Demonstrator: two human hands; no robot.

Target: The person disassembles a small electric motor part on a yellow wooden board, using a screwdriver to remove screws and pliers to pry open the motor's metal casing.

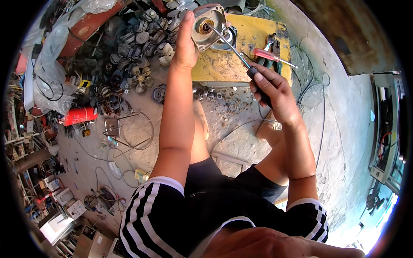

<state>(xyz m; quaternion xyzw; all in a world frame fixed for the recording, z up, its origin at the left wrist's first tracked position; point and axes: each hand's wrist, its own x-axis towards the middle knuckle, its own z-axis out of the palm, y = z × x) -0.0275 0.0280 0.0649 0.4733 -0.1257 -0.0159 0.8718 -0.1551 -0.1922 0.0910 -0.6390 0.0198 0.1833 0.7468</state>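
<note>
My left hand (185, 49) grips a squarish grey metal motor end cover (214, 18) at its edge, up over the yellow work table (215, 69). A round bore with a brownish rim faces me in the middle of the cover. My right hand (277, 92) is wrapped round the black handle of a long screwdriver (234, 48). Its shaft slants up and left, and the tip sits at the bore; how deep it reaches I cannot tell. Partly hidden behind the shaft, another metal part with a round opening (229, 38) lies on the table.
Beside my right hand on the table lie a red-handled screwdriver (266, 54), pliers (277, 46) and a wrench (269, 40). Heaped motor parts (142, 38) cover the floor at the far left, near a red cylinder (79, 115). Cables (322, 112) trail over the concrete floor.
</note>
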